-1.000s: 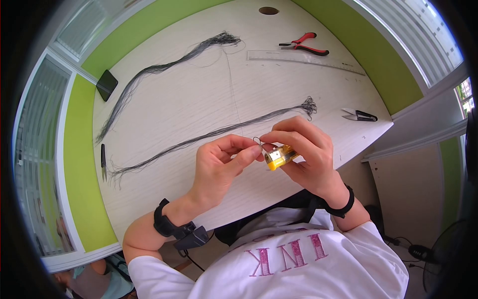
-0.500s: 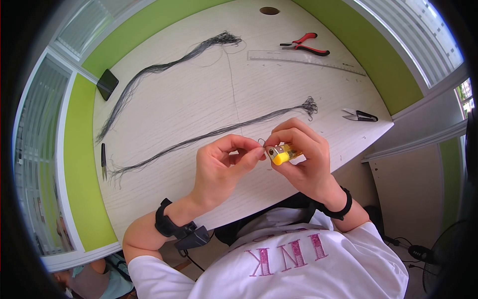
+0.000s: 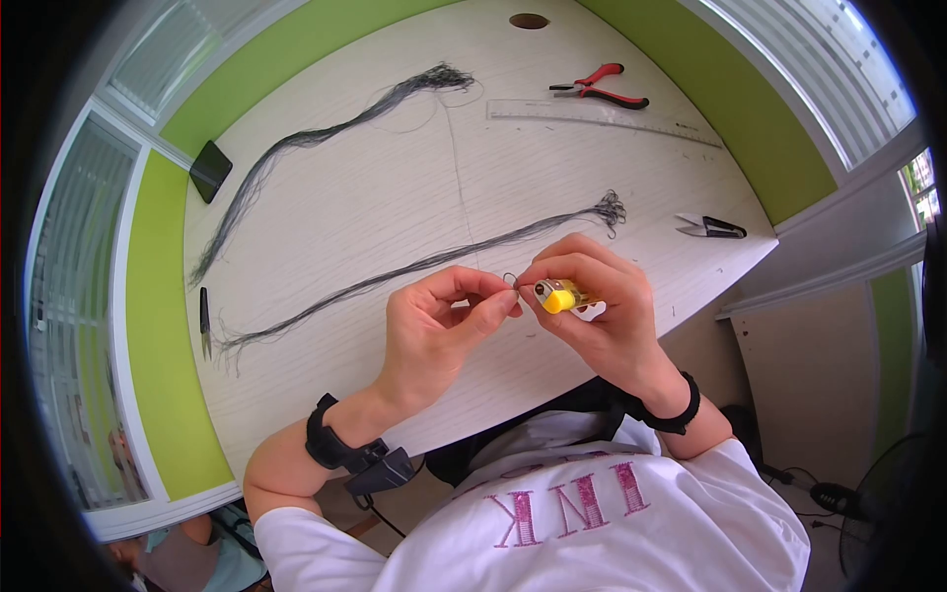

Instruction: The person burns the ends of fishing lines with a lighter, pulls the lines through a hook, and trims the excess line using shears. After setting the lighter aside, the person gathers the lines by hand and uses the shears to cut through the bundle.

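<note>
My left hand (image 3: 429, 331) is closed in a pinch on a thin dark cord (image 3: 460, 178), which runs up the table from the fingers. A small loop (image 3: 510, 279) of it stands up between the two hands. Held in my right hand (image 3: 607, 311) is a yellow lighter (image 3: 559, 298) with a metal top, and no flame shows. The right thumb and forefinger tips meet beside the loop, close against the left fingertips. Just beyond the hands lies a long bundle of dark cords (image 3: 424, 263) with looped ends at the right.
A second cord bundle (image 3: 335, 128) lies farther back. Red-handled pliers (image 3: 602, 89) and a clear ruler (image 3: 602, 120) are at the back right, thread snips (image 3: 710, 227) at the right edge. More snips (image 3: 205, 321) and a black phone-like slab (image 3: 210, 171) sit left. Green partitions (image 3: 730, 109) border the table.
My right fingertips have shifted slightly left, up to the loop and the left fingertips. The lighter has turned a little in the right hand. The left hand has hardly moved.
</note>
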